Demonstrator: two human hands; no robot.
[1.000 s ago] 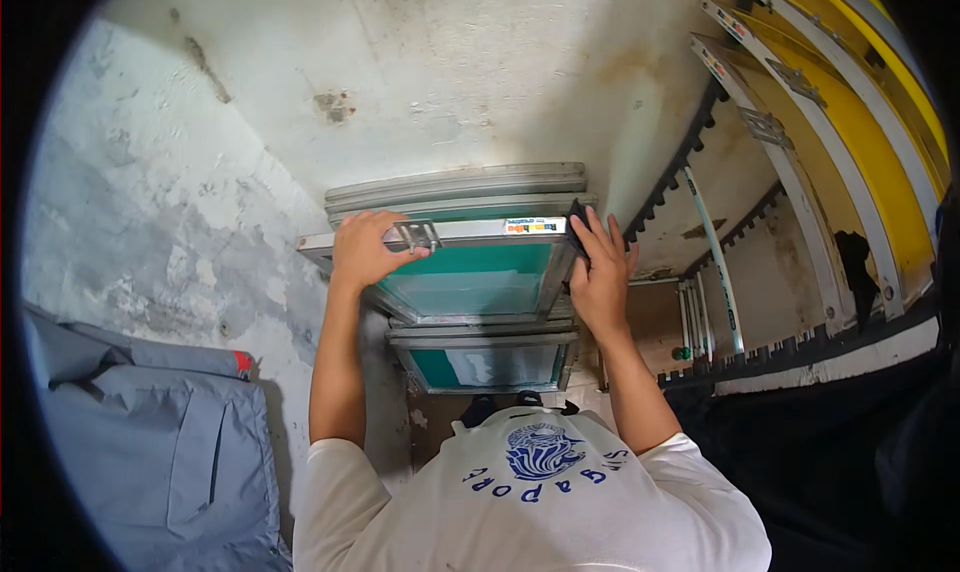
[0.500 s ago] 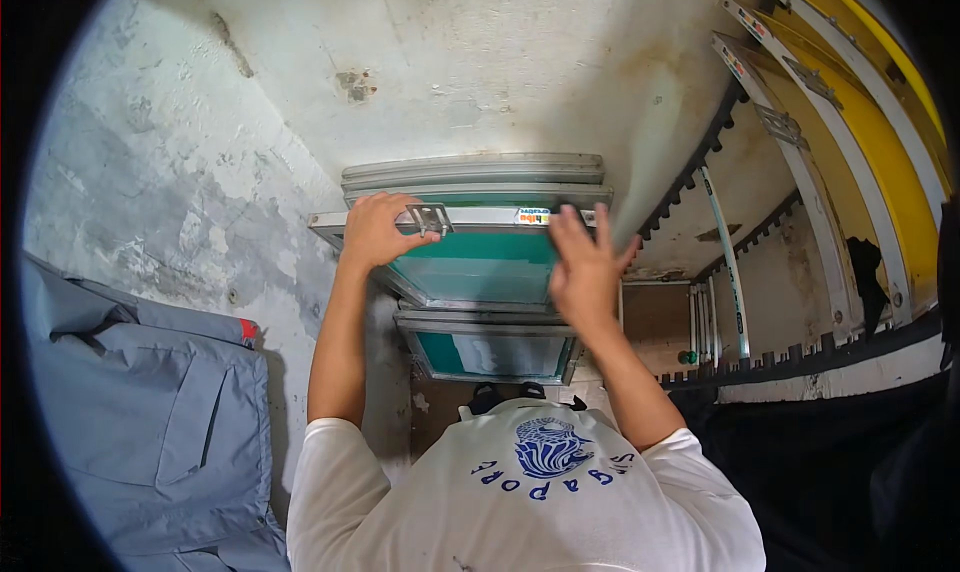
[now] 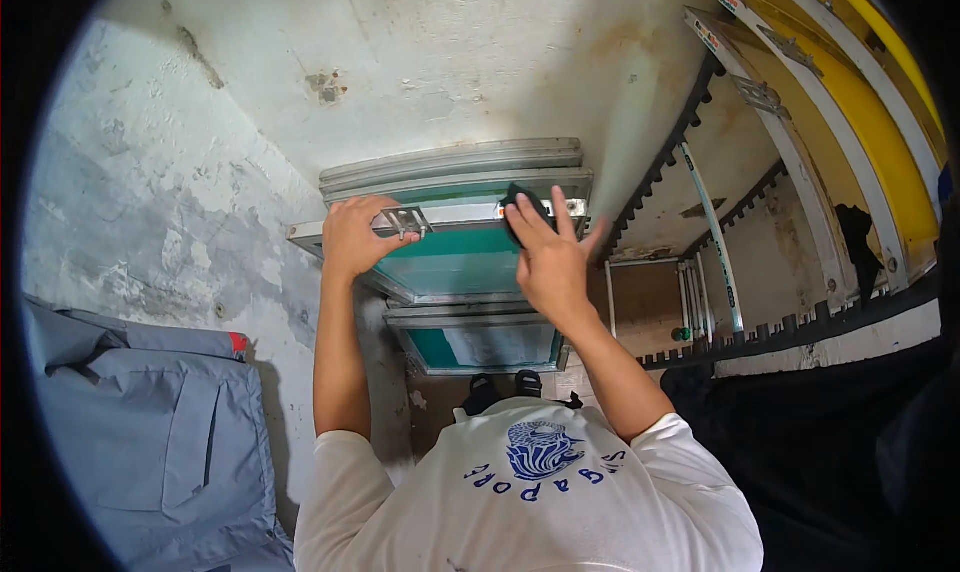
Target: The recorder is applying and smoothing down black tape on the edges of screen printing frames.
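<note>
An aluminium-framed screen with green mesh (image 3: 450, 267) stands upright in front of me, at the front of a stack of similar frames (image 3: 450, 160) leaning on a stained wall. My left hand (image 3: 355, 237) grips its top rail right beside a metal bracket (image 3: 405, 220). My right hand (image 3: 550, 262) is at the same rail further right, fingers partly spread, pressing a small black object (image 3: 522, 204) against it. What the black object is cannot be told. A second green-mesh frame (image 3: 480, 342) stands lower, nearer my feet.
A grey garment (image 3: 130, 432) hangs at the left. On the right, a rack with black toothed strips (image 3: 690, 142) holds further frames, some with yellow mesh (image 3: 870, 112). The stained white wall (image 3: 400, 52) is behind the stack.
My right hand left the frame's right corner and moved inward onto the top rail, now with the black object under its fingers. My left hand kept its grip.
</note>
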